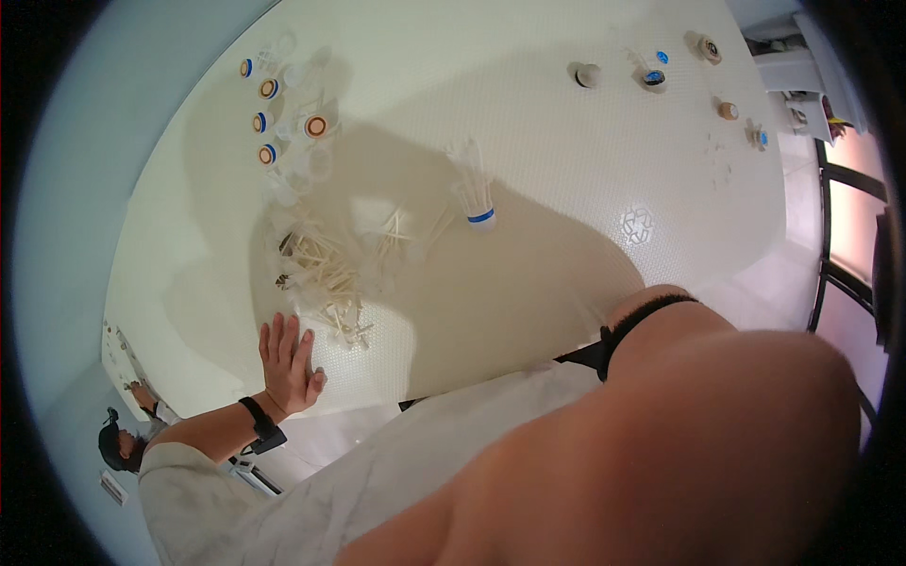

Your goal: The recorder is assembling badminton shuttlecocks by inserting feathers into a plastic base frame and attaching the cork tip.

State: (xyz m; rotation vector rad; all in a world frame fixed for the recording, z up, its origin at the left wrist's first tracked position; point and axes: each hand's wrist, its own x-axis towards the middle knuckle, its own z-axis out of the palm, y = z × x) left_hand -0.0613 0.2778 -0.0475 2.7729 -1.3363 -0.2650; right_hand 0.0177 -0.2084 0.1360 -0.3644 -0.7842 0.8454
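A bare shoulder (661, 443) fills the foreground, probably hiding the right hand. The left hand (288, 363) lies flat on the table (566, 189), fingers spread, holding nothing, just below the feather pile (330, 259). A shuttlecock (477, 193) stands right of the pile.

I see a wide white dimpled surface (566, 189). On it lie a heap of loose feathers (330, 264), one upright shuttlecock with a blue band (479, 203) beside the heap, shuttlecock corks (274, 113) far left and more corks (651, 75) far right
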